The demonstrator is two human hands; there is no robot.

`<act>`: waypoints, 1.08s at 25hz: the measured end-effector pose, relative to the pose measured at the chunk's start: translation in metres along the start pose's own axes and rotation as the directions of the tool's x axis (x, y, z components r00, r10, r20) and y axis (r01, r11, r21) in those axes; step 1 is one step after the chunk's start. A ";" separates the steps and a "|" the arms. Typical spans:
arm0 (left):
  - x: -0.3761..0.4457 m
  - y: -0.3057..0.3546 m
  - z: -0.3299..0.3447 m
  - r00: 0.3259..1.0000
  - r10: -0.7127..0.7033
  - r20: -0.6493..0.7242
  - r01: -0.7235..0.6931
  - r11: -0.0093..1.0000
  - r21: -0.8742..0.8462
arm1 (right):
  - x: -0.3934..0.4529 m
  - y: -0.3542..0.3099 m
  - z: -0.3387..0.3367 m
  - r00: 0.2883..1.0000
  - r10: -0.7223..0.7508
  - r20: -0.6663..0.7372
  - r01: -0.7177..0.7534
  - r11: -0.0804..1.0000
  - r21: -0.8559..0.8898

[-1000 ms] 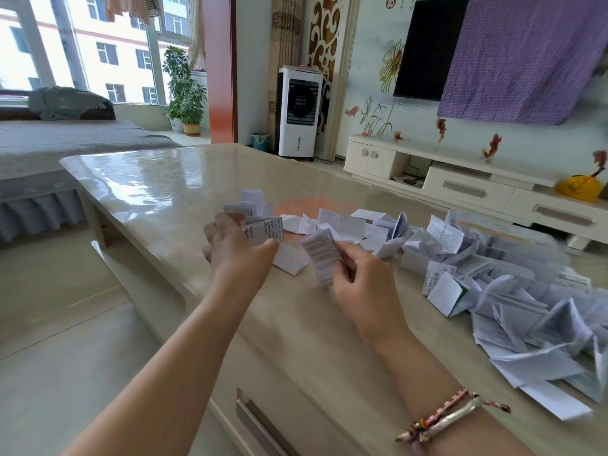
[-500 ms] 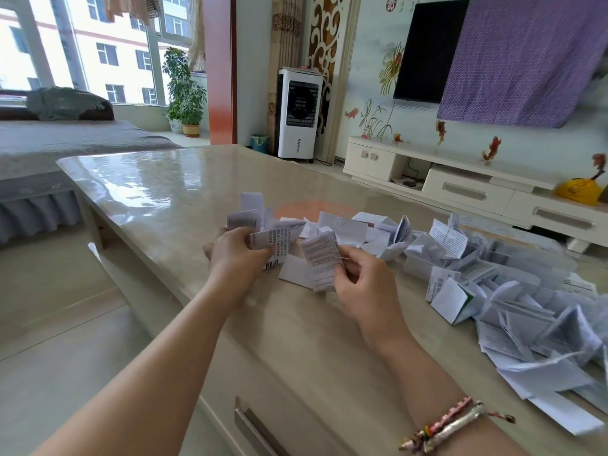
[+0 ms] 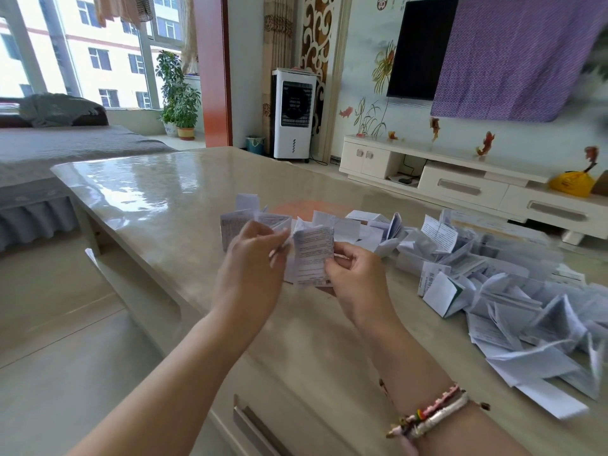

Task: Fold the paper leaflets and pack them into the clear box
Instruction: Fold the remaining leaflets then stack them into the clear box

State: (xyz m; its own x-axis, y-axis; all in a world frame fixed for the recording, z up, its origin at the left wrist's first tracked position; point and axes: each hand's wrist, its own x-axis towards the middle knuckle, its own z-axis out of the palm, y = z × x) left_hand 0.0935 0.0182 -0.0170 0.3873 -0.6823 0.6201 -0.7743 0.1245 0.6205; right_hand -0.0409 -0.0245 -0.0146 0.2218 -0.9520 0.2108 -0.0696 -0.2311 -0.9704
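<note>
My right hand (image 3: 353,281) pinches a folded printed leaflet (image 3: 312,251) by its right edge, holding it upright above the table. My left hand (image 3: 251,261) is raised just left of it, fingertips at the leaflet's left edge; whether they grip it I cannot tell. Behind the left hand lie a few folded leaflets (image 3: 235,225) on the table. A large heap of loose white leaflets (image 3: 493,291) spreads across the table to the right. No clear box is in view.
The glossy beige table (image 3: 148,199) has a drawer handle (image 3: 253,426) at its near edge. An orange patch (image 3: 306,207) shows on the tabletop behind the leaflets. Bed at left, white air cooler (image 3: 292,113) and TV cabinet (image 3: 460,182) beyond.
My left hand has let go of the leaflet it held and come across to the leaflet in my right hand. Both hands have risen slightly.
</note>
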 end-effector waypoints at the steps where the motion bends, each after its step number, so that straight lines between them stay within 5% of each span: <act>1: -0.006 0.002 0.006 0.997 0.055 0.046 -0.056 0.998 0.006 | 0.000 -0.002 -0.001 0.997 0.072 0.009 -0.072 0.993 0.093; 9: -0.028 0.024 0.014 0.923 0.212 0.320 -0.210 0.977 -0.043 | -0.001 -0.007 -0.014 0.956 0.258 0.137 -0.292 0.848 0.443; 12: -0.008 0.020 0.006 0.911 0.151 0.384 -0.091 0.981 -0.170 | 0.001 -0.004 -0.016 0.959 0.279 0.053 -0.276 0.872 0.405; 15: 0.032 0.002 0.001 0.972 -0.004 0.236 -0.006 0.999 0.044 | 0.003 -0.004 -0.019 0.963 0.271 0.009 -0.259 0.910 0.325; 19: 0.060 -0.010 0.015 0.918 -0.155 0.366 -0.053 0.865 0.499 | 0.009 0.001 -0.021 0.972 0.235 0.011 -0.231 0.943 0.240; 24: 0.082 -0.009 0.039 0.936 -0.150 0.320 -0.117 0.723 0.681 | 0.014 0.011 -0.022 0.968 0.248 0.042 -0.252 0.950 0.185; 27: 0.081 -0.001 0.035 0.966 -0.080 0.247 -0.108 0.741 0.663 | 0.015 0.014 -0.025 0.976 0.219 -0.005 -0.217 0.969 0.119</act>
State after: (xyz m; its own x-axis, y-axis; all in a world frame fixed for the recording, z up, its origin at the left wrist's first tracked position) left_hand 0.1077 -0.0624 0.0157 0.3129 -0.8465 0.4307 -0.9471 -0.3121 0.0747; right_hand -0.0627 -0.0470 -0.0223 0.1964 -0.9805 -0.0065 -0.0003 0.0066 -1.0000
